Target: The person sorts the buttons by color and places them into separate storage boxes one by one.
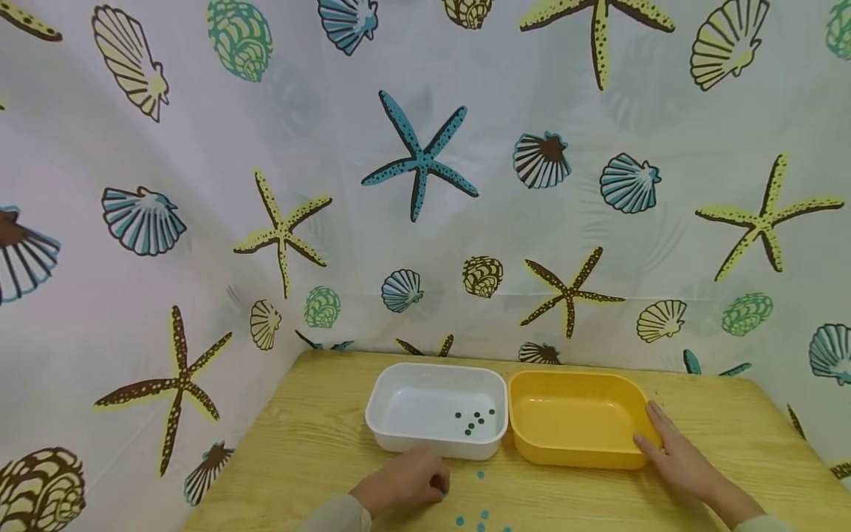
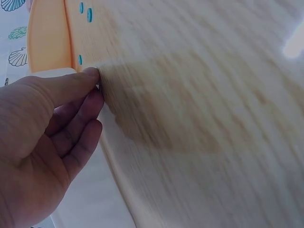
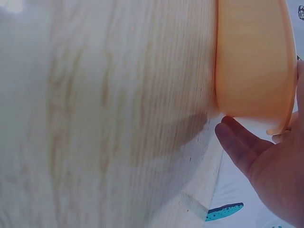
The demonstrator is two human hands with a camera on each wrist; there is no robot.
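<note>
In the head view, loose blue discs [image 1: 481, 475] lie on the table [image 1: 312, 443] just right of the left hand [image 1: 405, 480], which is clearly nearer them than the right hand [image 1: 681, 462]; round, they have no long axis, while the white tray [image 1: 472, 449] and yellow tray [image 1: 578, 457] beyond stretch lengthwise side to side. The left wrist view shows thumb and finger pinched together, apparently on one blue disc. In the right wrist view, the right hand grips the yellow tray's end, seemingly by its rim.
</note>
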